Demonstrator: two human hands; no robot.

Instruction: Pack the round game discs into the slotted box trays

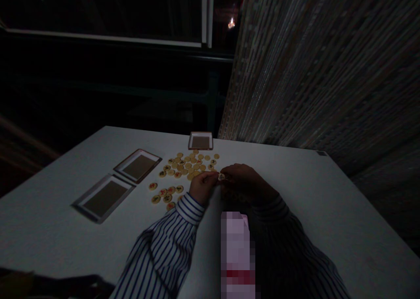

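Disc point(221, 176) at frame centre seemed light, rigid, best gripped by its rim; my curled left hand point(202, 186) and right hand point(247, 182) pinched it.

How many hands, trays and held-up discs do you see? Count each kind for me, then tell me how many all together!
Hands: 2 (left hand, right hand)
Trays: 3 (far tray, middle tray, near tray)
Held disc: 1
Total: 6

I left out the loose discs: they overlap, and some may be hidden.
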